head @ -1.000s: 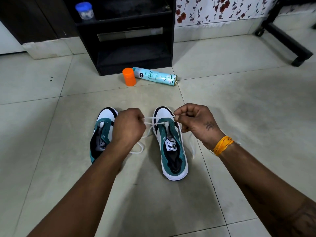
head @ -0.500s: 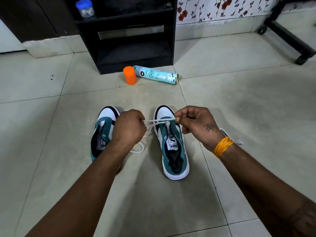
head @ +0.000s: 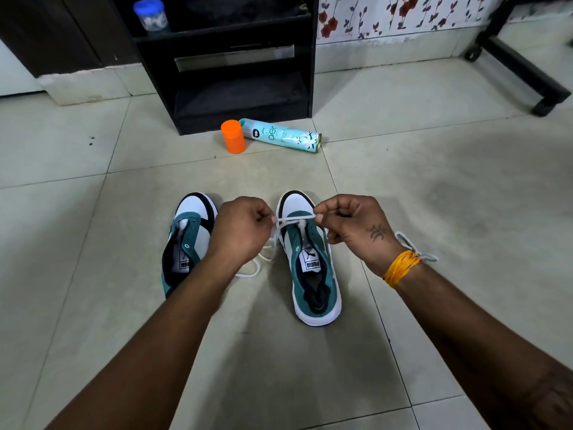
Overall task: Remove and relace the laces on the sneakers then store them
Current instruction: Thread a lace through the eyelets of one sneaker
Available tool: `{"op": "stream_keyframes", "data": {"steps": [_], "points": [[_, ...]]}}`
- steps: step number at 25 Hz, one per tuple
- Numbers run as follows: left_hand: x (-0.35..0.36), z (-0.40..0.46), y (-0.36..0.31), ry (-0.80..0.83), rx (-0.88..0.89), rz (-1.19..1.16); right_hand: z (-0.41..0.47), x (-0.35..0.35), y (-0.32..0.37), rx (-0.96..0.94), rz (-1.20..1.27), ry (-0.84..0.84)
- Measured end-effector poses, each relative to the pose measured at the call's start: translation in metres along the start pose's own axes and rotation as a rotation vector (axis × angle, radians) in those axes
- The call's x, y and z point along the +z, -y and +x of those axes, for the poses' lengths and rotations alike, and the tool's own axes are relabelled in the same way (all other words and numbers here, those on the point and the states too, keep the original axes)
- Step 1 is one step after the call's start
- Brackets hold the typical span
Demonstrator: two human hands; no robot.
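Observation:
Two teal, white and black sneakers stand side by side on the floor tiles, toes pointing away from me. The left sneaker (head: 187, 243) has bare eyelets and no lace. A white lace (head: 293, 220) crosses the lowest eyelets of the right sneaker (head: 310, 268). My left hand (head: 240, 231) pinches one end of the lace just left of that shoe's toe. My right hand (head: 353, 228) pinches the other end on the right side. Slack lace loops on the floor between the shoes, and one tail shows behind my right wrist.
An orange cap (head: 233, 136) stands beside a teal spray can (head: 283, 136) lying on the floor ahead. Behind them is a black shelf unit (head: 242, 72) with a blue-lidded jar (head: 151, 14). A black wheeled frame (head: 524, 66) sits at the far right.
Both hands have stayed at the toe of the right sneaker, and the lace between them is pulled a little straighter. The view has shifted slightly.

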State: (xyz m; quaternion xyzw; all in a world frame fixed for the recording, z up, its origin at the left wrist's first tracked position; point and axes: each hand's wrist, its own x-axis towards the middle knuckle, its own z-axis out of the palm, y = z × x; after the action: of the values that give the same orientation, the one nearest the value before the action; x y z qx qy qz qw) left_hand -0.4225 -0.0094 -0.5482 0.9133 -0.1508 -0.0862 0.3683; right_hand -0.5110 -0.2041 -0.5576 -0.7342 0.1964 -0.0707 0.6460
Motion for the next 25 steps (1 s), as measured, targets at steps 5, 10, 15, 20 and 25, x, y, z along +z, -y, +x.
{"op": "stream_keyframes", "data": {"steps": [5,10,15,20,25], "points": [[0.015,-0.007,-0.025,0.138,0.114,-0.186,-0.001,0.010,0.006,-0.006,0.010,0.044],[0.014,-0.002,-0.015,0.017,0.086,-0.127,0.000,0.007,0.005,-0.005,0.004,0.002],[0.019,-0.006,-0.012,0.019,0.065,-0.104,0.000,0.006,-0.002,-0.007,-0.064,0.008],[0.026,-0.013,-0.022,-0.027,0.262,-0.019,-0.001,0.010,0.001,-0.065,-0.113,0.033],[0.027,-0.011,-0.024,-0.089,0.315,0.009,0.001,0.011,-0.001,-0.115,-0.144,-0.036]]}}
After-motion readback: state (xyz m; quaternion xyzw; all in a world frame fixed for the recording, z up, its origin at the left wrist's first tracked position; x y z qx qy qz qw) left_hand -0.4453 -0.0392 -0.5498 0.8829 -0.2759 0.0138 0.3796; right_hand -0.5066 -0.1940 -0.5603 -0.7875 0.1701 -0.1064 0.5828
